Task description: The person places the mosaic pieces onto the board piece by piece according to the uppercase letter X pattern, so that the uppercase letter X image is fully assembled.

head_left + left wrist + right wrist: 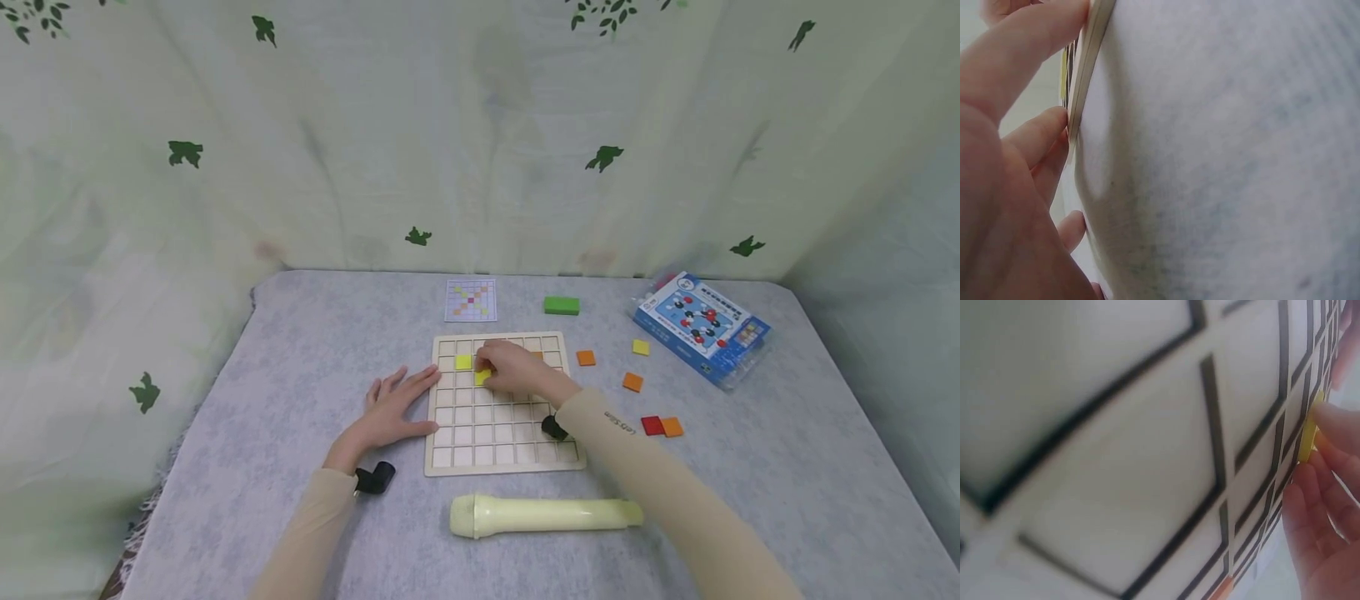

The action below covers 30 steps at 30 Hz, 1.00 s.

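1. Table (315, 333), greyish on top, carries everything that I mention below.
2. On it lies the wooden grid board (483, 434), flat, with most of its cells bare.
3. The blue box (697, 321) lies at the far right, well apart from the board.
4. The left hand (395, 412) has its fingers spread; the thumb and some fingertips touch the board's left edge, I suppose to steady it.
5. The right hand (519, 369) reaches over the board, its thumb and fingertips pinching one yellow tile (1307, 440).
6. Behind the board is the small pattern card (471, 300) with coloured squares.
7. The pinched tile is at a cell in the board's farther part, diagonally beside another yellow tile (463, 362); whether it is fully seated, I cannot tell. In my judgement, the step in hand is laying it into its cell, and the next move calls for pressing it level, then loosening the pinch.
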Available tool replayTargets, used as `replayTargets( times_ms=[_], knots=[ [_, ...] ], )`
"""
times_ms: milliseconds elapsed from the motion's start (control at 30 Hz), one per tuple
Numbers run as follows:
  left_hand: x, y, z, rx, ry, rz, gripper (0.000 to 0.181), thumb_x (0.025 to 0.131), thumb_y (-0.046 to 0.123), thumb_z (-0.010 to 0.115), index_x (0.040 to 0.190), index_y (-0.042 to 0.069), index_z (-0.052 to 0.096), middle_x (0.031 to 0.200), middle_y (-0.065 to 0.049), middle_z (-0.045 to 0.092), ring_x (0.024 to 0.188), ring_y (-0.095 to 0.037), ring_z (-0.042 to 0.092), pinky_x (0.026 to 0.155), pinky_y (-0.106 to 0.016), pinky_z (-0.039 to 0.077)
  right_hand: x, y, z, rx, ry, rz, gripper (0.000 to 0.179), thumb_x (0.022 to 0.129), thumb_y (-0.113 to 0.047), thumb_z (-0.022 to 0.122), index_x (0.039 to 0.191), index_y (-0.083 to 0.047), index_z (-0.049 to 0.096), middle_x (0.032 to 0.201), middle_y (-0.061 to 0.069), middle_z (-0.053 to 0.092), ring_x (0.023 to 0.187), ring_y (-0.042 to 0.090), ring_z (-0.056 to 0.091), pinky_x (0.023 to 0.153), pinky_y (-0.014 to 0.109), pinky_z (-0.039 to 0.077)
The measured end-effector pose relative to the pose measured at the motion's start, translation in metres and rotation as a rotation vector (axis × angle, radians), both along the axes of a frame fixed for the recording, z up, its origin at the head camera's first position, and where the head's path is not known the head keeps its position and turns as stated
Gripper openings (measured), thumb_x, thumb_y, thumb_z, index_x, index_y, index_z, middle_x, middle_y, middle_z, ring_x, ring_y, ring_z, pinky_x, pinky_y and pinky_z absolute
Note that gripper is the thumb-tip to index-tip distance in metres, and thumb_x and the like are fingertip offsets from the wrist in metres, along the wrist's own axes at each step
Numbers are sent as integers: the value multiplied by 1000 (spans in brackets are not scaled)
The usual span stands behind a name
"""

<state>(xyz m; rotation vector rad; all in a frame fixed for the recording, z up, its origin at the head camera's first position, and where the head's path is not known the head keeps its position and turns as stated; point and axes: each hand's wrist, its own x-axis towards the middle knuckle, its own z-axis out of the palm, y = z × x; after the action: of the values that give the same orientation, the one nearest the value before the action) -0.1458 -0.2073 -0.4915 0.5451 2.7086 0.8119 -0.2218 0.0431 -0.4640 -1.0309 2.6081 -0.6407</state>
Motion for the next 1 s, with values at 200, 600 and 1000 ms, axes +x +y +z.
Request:
replayTargets(
  times_ms=[200,600,1000],
  knots=[
    [0,0,0,1,1,4,82,85,47,69,152,19,31,158,3,21,143,-35,2,105,-61,-8,2,3,1,-47,-25,-22,13,87,-8,68,100,-9,65,93,-1,58,83,14,51,77,28,45],
    [1,-1,0,32,6,-3,83,84,46,70,152,17,31,158,2,21,143,-36,1,105,-61,-10,-4,122,0,-244,-84,-306,19,84,1,65,104,0,65,103,11,62,95,26,56,84,42,48],
    [0,-1,-2,34,9,-7,83,84,45,70,152,18,30,158,2,20,143,-35,1,105,-60,-10,-7,155,-13,-103,-17,-307,19,81,3,69,98,-3,64,96,7,60,88,25,52,83,42,46]
  ],
)
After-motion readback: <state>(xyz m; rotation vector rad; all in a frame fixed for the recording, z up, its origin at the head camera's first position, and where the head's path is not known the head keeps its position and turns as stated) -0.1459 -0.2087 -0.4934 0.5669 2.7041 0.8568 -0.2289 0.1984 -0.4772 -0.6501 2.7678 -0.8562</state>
